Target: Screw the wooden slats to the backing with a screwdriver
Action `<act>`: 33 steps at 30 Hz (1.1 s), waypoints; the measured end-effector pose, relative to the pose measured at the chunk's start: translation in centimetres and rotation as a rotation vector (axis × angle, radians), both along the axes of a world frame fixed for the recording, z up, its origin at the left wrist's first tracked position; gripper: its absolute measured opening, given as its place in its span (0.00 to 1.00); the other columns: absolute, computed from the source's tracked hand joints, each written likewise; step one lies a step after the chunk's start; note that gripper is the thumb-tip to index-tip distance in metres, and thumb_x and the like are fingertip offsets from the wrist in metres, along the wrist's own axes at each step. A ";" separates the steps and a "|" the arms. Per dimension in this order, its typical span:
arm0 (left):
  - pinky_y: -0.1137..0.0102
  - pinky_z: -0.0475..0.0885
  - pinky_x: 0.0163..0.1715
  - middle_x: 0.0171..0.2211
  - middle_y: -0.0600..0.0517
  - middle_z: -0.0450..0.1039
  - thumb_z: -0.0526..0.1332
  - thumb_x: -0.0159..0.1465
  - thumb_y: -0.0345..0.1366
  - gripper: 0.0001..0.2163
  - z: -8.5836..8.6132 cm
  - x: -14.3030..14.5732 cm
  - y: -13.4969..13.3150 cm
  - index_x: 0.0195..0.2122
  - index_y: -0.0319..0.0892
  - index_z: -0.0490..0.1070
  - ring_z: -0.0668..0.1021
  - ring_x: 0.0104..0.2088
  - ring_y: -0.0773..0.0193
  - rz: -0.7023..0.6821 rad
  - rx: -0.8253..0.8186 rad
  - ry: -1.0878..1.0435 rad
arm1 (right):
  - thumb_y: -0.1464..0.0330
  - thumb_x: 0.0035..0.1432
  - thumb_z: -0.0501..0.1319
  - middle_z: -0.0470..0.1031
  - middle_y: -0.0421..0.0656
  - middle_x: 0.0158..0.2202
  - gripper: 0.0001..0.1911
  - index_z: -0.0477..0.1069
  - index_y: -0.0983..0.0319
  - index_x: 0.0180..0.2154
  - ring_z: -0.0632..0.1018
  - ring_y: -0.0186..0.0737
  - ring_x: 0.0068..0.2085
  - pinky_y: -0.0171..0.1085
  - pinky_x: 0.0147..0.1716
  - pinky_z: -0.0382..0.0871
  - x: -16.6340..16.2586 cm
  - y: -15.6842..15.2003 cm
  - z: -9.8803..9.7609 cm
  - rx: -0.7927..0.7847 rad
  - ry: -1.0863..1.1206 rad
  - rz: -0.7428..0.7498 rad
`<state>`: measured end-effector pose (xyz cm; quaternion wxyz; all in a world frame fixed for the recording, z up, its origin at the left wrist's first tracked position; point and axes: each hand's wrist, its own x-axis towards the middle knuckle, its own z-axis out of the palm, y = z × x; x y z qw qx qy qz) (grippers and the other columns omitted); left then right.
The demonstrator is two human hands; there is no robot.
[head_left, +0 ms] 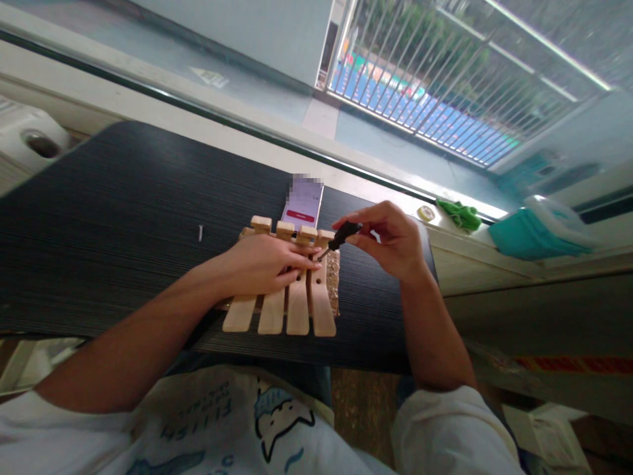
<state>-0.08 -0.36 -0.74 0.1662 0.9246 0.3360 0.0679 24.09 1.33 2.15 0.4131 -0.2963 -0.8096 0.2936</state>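
Note:
Several pale wooden slats (pixel 297 315) lie side by side on the dark table, across a brown textured pad (pixel 333 284). Dark holes show in the two slats on the right. My left hand (pixel 262 264) rests flat across the slats, its fingers stretched out toward the rightmost one. Between thumb and fingers, my right hand (pixel 390 241) grips a black-handled screwdriver (pixel 348 232). The screwdriver slants down to the left, and its tip meets the rightmost slat close to my left fingertips. Whether a screw sits under the tip is too small to tell.
A lit phone (pixel 302 201) stands just behind the slats. One loose screw (pixel 200 232) is on the black table (pixel 123 198) to the left. Along the window sill are a tape roll (pixel 425 213), a green cloth (pixel 459 214) and a teal container (pixel 534 234).

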 end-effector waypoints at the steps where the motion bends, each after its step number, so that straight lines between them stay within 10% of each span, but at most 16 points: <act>1: 0.61 0.72 0.57 0.62 0.60 0.67 0.54 0.66 0.33 0.21 0.0 0.0 0.0 0.58 0.60 0.72 0.75 0.59 0.57 -0.001 0.001 -0.004 | 0.64 0.57 0.69 0.77 0.35 0.30 0.11 0.73 0.54 0.42 0.74 0.29 0.28 0.36 0.24 0.61 0.0 0.1 -0.1 0.006 0.008 -0.015; 33: 0.63 0.72 0.57 0.62 0.61 0.67 0.55 0.65 0.31 0.22 0.2 0.1 0.1 0.58 0.60 0.72 0.76 0.58 0.60 -0.006 -0.001 0.022 | 0.66 0.52 0.71 0.63 0.31 0.25 0.13 0.69 0.55 0.38 0.60 0.26 0.21 0.33 0.18 0.55 -1.5 0.2 -0.9 0.379 0.036 -0.239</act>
